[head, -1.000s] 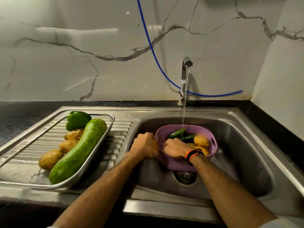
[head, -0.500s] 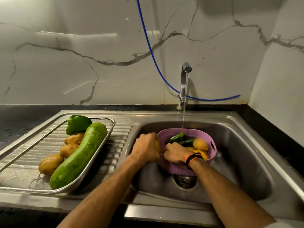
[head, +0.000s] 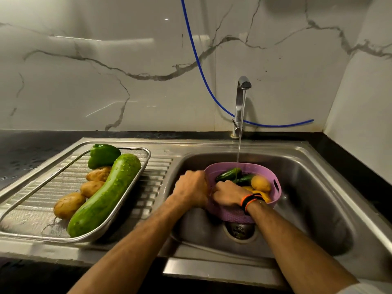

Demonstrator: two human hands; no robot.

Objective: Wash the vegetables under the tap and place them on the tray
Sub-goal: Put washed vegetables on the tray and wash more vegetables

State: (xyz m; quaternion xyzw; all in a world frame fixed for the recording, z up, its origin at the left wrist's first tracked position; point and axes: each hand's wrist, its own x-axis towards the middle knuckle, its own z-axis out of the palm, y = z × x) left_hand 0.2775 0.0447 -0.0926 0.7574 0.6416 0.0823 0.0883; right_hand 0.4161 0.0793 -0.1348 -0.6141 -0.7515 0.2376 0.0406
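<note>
Fingers (head: 220, 188) beside basket (head: 275, 194) vegetables (head: 260, 183).

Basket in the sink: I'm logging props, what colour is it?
Purple basket, clearest in the head view.

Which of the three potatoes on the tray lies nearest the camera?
The potato at the tray's near-left end, beside the big green gourd's lower end. The other two lie farther back, toward the green pepper.
</note>
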